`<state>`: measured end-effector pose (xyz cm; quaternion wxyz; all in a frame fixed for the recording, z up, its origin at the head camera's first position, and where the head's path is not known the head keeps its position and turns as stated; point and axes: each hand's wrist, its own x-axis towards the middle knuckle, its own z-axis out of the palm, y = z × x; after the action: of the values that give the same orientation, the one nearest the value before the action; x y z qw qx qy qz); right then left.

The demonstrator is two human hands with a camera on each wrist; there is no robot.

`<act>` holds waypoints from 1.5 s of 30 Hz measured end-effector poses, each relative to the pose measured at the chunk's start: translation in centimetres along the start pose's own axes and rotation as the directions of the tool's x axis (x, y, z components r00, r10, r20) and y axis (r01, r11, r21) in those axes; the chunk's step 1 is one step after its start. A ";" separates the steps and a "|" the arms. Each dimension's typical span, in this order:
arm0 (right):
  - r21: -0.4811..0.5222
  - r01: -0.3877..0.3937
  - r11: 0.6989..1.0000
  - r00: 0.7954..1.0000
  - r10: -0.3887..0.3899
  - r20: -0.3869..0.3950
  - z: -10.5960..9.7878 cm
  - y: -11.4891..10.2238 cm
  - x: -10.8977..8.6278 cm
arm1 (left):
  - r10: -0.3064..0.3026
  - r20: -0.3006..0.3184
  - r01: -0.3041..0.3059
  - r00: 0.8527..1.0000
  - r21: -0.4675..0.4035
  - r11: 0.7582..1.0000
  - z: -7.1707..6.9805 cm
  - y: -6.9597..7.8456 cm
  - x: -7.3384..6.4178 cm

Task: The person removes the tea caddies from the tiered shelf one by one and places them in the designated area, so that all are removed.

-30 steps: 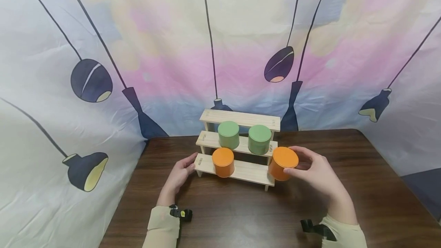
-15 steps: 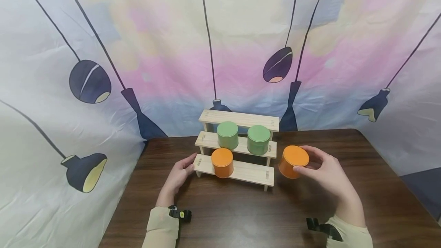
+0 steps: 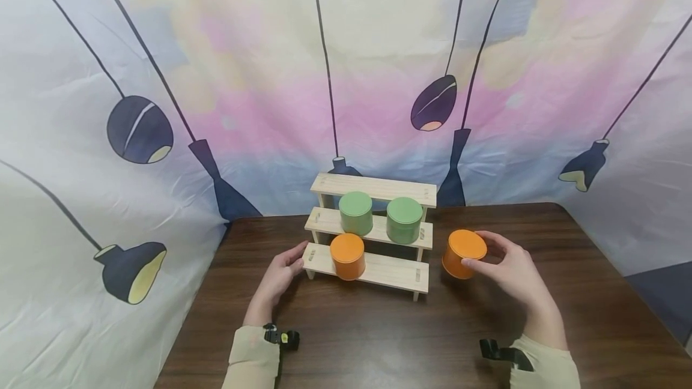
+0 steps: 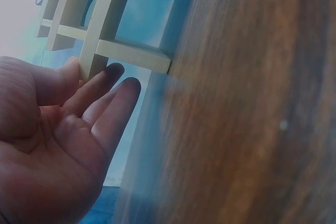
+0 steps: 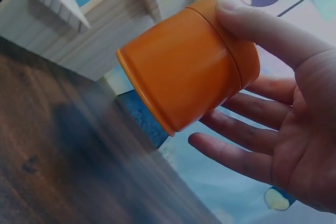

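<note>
The right grip (image 5: 296,127) pinches an orange tin (image 5: 184,66).

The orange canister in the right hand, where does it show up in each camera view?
Head: the orange canister is right of centre, below mid-height, pinched by the right hand.
Left wrist: not in it.
Right wrist: just above the middle, tilted in the picture.
Shared landmark: the wooden shelf, visible in all three.

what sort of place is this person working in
Probably an indoor tabletop setup, though the room beyond is hidden: a wrinkled lamp-print cloth backdrop surrounds the far side of a dark wood-grain table, which bears a small three-tier wooden shelf.
</note>
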<state>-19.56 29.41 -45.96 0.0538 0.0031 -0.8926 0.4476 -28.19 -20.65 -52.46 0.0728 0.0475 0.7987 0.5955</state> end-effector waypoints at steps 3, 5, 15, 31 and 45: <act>0.004 -0.009 1.000 1.000 0.009 0.003 0.4 0.7 0.3 | 0.002 0.005 -0.002 1.000 0.003 1.000 -0.1 -0.1 -0.1; 0.007 -0.009 1.000 1.000 0.009 0.001 0.6 1.1 0.5 | 0.000 0.006 0.000 1.000 0.007 1.000 -0.1 -0.2 -0.1; 0.091 -0.041 0.995 0.999 0.044 -0.033 2.3 2.1 1.8 | 0.003 0.006 -0.003 1.000 0.005 1.000 -0.1 -0.2 -0.2; 0.123 -0.072 0.990 0.994 0.081 -0.073 4.4 2.0 2.6 | 0.012 0.004 -0.012 1.000 0.012 1.000 -0.2 -0.1 -0.1; 0.136 -0.075 0.988 0.994 0.085 -0.070 4.8 2.2 2.8 | 0.013 0.013 -0.013 1.000 0.005 1.000 -0.1 -0.2 0.1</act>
<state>-22.95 27.01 -50.34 0.0691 -0.0463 -0.8576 0.5076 -28.31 -20.83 -52.66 0.0740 0.0566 0.7993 0.5937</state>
